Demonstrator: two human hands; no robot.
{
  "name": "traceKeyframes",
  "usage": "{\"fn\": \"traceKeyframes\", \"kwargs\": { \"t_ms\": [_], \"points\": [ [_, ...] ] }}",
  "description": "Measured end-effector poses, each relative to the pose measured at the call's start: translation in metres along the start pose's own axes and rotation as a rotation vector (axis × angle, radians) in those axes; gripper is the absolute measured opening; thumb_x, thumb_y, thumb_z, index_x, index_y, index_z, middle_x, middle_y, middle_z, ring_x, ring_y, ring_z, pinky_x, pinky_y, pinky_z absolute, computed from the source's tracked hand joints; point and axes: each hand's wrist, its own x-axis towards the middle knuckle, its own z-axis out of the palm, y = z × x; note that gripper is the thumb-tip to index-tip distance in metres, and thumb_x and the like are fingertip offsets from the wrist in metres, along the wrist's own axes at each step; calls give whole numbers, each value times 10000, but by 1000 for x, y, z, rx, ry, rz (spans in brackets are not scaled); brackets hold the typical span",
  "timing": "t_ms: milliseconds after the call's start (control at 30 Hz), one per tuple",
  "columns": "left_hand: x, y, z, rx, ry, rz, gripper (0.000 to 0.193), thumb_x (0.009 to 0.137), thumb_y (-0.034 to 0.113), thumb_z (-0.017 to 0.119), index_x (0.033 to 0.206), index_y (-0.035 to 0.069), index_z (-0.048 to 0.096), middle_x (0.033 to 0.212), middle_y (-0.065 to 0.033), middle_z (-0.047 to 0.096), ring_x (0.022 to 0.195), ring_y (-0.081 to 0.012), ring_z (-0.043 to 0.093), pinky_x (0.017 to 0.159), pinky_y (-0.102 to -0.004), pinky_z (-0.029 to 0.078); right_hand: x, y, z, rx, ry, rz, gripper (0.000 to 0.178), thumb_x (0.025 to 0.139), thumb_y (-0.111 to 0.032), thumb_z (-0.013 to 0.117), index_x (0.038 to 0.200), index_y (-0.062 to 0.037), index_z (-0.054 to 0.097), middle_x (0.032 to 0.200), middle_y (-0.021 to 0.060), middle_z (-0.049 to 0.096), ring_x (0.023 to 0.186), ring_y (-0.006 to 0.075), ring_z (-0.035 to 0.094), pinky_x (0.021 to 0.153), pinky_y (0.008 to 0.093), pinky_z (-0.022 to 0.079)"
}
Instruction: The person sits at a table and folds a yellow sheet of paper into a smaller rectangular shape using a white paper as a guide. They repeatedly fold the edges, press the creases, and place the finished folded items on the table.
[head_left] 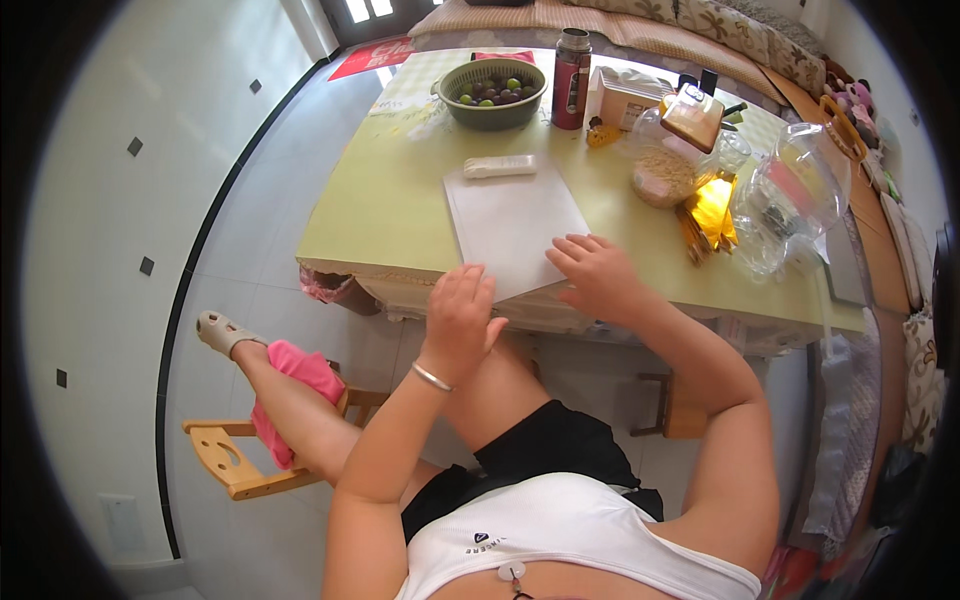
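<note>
A white sheet of paper lies on the yellow-green tabletop, its near corner reaching the table's front edge. At its near left corner is my left hand, fingers stretched out, with a silver bangle on the wrist. My right hand rests by the paper's right edge, fingers extended and a little spread. Neither hand visibly grips anything; whether the left fingertips touch the paper I cannot tell. Across the sheet's far end sits a small white oblong package.
Behind the paper stand a green colander of grapes-like round fruit, a dark red thermos and a tissue box. To the right are a clear food bag, gold foil packets and a large clear plastic container. A wooden chair stands left.
</note>
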Motion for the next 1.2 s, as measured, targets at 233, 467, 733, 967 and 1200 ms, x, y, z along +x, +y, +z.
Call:
{"fn": "traceKeyframes", "kwargs": {
  "t_ms": [233, 467, 733, 967, 1200],
  "points": [
    [12, -27, 22, -130, -111, -9, 266, 779, 121, 775, 1031, 54, 722, 1157, -200, 695, 1156, -381, 637, 1075, -576, 409, -1, 16, 14, 154, -121, 18, 478, 799, -228, 795, 1215, -60, 630, 1341, 120, 633, 1273, 290, 577, 1056, 416, 465],
    [26, -35, 21, -458, -104, -362, 98, 798, 51, 762, 886, 13, 743, 951, -166, 740, 1016, -305, 706, 907, -415, 537, 8, 37, 2, 640, -111, 197, 471, 855, -317, 790, 1217, -40, 671, 1245, 144, 681, 1135, 339, 646, 977, 411, 512],
    [49, -53, 26, -850, -200, -778, 117, 787, 29, 796, 763, 1, 685, 796, -34, 697, 780, -93, 628, 735, -252, 507, 21, 104, 5, 979, -257, 240, 553, 822, -327, 837, 1277, -64, 664, 1257, 92, 678, 1138, 204, 624, 977, 341, 488],
    [72, -74, 30, -1069, -86, -880, 258, 878, 230, 798, 761, 39, 669, 683, 32, 581, 655, -76, 475, 641, -230, 420, 26, 118, 35, 1091, -156, 581, 276, 899, -199, 758, 1079, 9, 739, 922, -11, 721, 808, 65, 587, 782, 256, 490],
    [71, -80, 51, -1012, 17, -838, 371, 903, 313, 780, 1045, -10, 665, 714, 32, 605, 652, -81, 494, 644, -273, 447, 51, 107, 49, 1057, 16, 712, 214, 913, -191, 738, 927, 22, 736, 755, -9, 679, 696, 65, 547, 627, 257, 442]
  ]
}}
